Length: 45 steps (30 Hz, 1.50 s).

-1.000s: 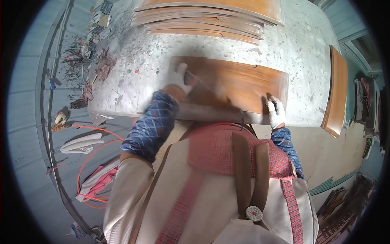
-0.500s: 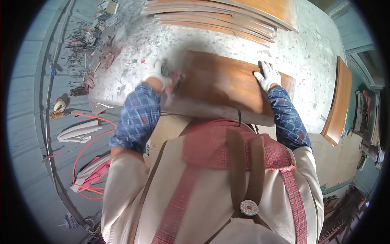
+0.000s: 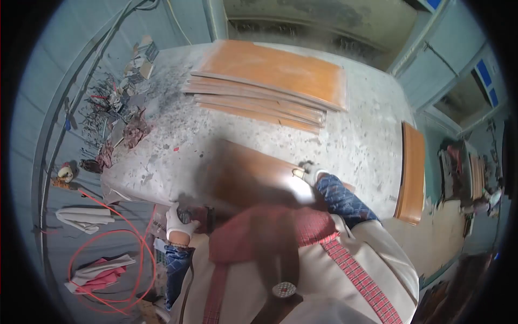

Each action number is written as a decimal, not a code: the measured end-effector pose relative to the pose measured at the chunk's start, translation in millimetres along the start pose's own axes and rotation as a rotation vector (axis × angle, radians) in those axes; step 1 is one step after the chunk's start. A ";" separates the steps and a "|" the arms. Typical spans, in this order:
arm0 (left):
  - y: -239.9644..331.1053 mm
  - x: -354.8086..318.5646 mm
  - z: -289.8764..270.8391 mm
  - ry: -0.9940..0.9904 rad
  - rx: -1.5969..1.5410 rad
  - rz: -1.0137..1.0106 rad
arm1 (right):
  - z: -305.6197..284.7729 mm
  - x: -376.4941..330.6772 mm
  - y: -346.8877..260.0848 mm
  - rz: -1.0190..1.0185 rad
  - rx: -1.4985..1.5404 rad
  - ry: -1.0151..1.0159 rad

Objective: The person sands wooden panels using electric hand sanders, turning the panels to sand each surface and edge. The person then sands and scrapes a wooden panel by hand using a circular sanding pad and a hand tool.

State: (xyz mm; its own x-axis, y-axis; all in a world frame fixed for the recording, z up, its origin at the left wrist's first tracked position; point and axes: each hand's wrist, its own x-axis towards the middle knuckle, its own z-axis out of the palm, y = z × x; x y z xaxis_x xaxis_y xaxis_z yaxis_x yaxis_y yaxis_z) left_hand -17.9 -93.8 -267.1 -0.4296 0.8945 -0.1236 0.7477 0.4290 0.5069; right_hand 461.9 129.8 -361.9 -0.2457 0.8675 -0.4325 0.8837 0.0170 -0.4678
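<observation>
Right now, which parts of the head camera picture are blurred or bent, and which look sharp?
Head view: the brown wooden panel and the right hand are smeared by motion blur; the left hand is a little sharper; the stack of orange boards is clear; the table edge bows from fisheye; corners are black.

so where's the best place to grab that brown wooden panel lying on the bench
Probably by its two opposite edges, one hand each. The wooden panel lies flat on the dusty bench, wide and thin, so a one-sided grip would likely let it tip. The left hand sits at its near-left edge by the bench edge, the right hand at its right edge; come in from those sides.
</observation>
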 end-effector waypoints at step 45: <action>96.1 40.2 15.1 0.048 -0.182 0.246 | -217.3 76.1 -96.4 -0.241 -0.714 0.587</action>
State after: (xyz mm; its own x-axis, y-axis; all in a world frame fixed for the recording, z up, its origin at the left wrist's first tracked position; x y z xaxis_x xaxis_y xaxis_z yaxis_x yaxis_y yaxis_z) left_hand 44.4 -14.7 -236.2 -0.2739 0.9599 0.0596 0.7306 0.1673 0.6620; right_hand 444.6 302.1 -182.2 -0.3854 0.9086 0.1609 0.9175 0.3588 0.1714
